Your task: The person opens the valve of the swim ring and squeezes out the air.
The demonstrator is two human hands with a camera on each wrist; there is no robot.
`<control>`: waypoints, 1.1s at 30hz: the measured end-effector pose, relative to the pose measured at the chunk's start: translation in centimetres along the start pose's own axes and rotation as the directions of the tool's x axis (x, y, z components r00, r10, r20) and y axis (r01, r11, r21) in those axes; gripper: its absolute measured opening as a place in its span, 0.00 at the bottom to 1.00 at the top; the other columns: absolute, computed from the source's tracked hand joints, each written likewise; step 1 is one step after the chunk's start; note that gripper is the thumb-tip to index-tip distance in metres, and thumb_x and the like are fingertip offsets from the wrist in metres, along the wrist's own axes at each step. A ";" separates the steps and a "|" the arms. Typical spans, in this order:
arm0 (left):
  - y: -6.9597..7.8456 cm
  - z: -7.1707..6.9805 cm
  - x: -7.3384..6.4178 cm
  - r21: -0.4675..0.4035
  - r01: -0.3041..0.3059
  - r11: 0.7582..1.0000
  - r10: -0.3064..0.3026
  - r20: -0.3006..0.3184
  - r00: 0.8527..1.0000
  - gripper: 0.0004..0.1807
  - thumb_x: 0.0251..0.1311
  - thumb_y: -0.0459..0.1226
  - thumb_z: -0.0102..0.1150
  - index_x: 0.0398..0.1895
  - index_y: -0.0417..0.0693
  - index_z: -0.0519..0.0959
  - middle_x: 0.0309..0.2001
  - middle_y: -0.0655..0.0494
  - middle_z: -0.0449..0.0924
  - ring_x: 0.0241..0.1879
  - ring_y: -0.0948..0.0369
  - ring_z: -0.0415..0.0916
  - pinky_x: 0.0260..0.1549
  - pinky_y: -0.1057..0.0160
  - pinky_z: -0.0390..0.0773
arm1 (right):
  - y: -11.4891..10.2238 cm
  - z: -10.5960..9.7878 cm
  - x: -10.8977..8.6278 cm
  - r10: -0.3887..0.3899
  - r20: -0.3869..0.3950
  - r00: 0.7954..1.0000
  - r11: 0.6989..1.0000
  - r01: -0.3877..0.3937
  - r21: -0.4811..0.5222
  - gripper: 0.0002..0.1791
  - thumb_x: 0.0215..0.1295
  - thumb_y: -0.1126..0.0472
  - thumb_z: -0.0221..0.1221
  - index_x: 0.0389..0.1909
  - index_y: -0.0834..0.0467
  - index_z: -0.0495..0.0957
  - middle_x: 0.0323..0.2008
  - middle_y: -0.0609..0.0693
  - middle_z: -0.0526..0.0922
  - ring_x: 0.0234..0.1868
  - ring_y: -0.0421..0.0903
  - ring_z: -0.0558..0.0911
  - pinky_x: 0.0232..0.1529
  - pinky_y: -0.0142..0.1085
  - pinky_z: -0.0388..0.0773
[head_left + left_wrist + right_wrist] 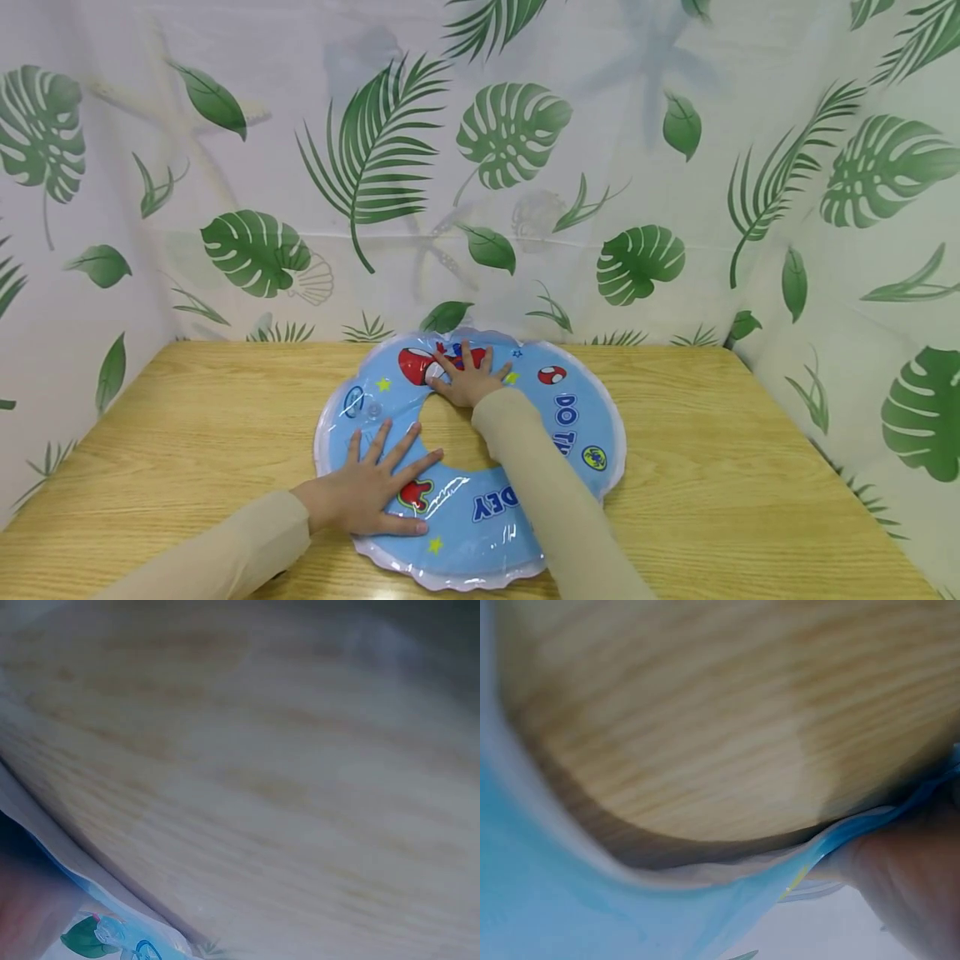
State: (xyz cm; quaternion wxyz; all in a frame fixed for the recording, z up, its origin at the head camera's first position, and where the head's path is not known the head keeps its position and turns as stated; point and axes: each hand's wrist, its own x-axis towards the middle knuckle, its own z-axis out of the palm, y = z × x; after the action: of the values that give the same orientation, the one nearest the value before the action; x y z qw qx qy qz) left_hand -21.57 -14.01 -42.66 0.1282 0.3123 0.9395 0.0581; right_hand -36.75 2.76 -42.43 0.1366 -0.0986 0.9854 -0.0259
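Note:
A light blue inflatable swim ring (525,546) with cartoon prints and a wavy pale rim lies flat on the wooden table. My left hand (367,483) presses on its near left part, fingers straight and spread, beside a red print. On the far part of the ring rests my right hand (468,379), fingers spread over a red cartoon figure near the central hole. In the left wrist view the ring's edge (105,896) runs along the lower left corner. The right wrist view shows the ring's blue inner wall (547,900) around the hole, with part of my right hand (915,885) at the right.
The wooden table (727,467) extends to both sides of the ring and shows through its hole. Behind and at the sides hangs a white cloth (562,250) printed with green leaves. An air valve (374,409) sits on the ring's left part.

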 end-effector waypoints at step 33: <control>-0.3 0.3 0.2 -0.003 0.004 1.000 -0.004 0.016 1.000 0.46 0.50 0.73 0.37 0.71 0.73 0.40 0.73 0.50 0.27 0.68 0.35 0.23 0.55 0.25 0.35 | -2.7 0.3 0.5 -0.237 0.019 0.971 0.967 0.238 -0.091 0.33 0.62 0.29 0.32 0.68 0.27 0.37 0.73 0.43 0.34 0.71 0.60 0.31 0.61 0.68 0.40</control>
State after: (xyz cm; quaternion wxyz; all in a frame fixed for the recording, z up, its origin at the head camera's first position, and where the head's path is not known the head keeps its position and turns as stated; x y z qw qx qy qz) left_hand -21.85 -14.13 -43.02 0.1361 0.3108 0.9390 0.0568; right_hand -36.62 0.01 -42.65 0.1319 -0.2220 0.9661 0.0038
